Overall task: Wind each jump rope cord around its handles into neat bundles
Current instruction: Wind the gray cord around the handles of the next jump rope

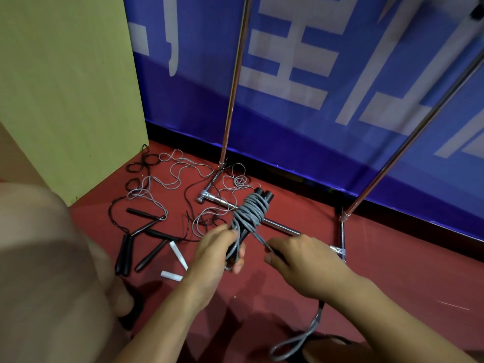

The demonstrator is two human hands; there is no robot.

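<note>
Two handles (263, 196) being gripped together at their near ends by left hand (218, 248), fingers curling round them, tilting up and away at centre. Grey cord (251, 209) lying wound round their far halves. Right hand (301, 260) pinching a taut strand of it, just right of left hand. Lying loose on red floor (379, 258) at left: more ropes (167, 184), black handles (124, 254).
</note>
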